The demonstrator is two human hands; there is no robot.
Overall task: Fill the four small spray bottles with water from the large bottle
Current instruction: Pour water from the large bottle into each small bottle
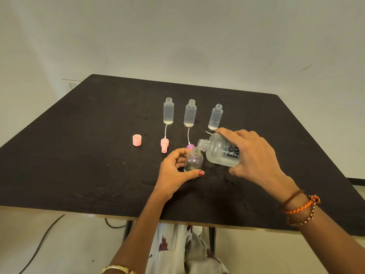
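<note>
While tipped near level, large bottle (222, 151) mouths leftward over small bottle (193, 160).

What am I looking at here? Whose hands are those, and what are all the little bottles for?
There is one picture, taken by a camera on a person's head, looking down at their own hands over a dark table. The left hand holds a small bottle upright. The right hand tips the large bottle toward its open mouth to pour water. Three more small bottles stand open behind. A pink cap and a pink spray top lie nearby.
</note>
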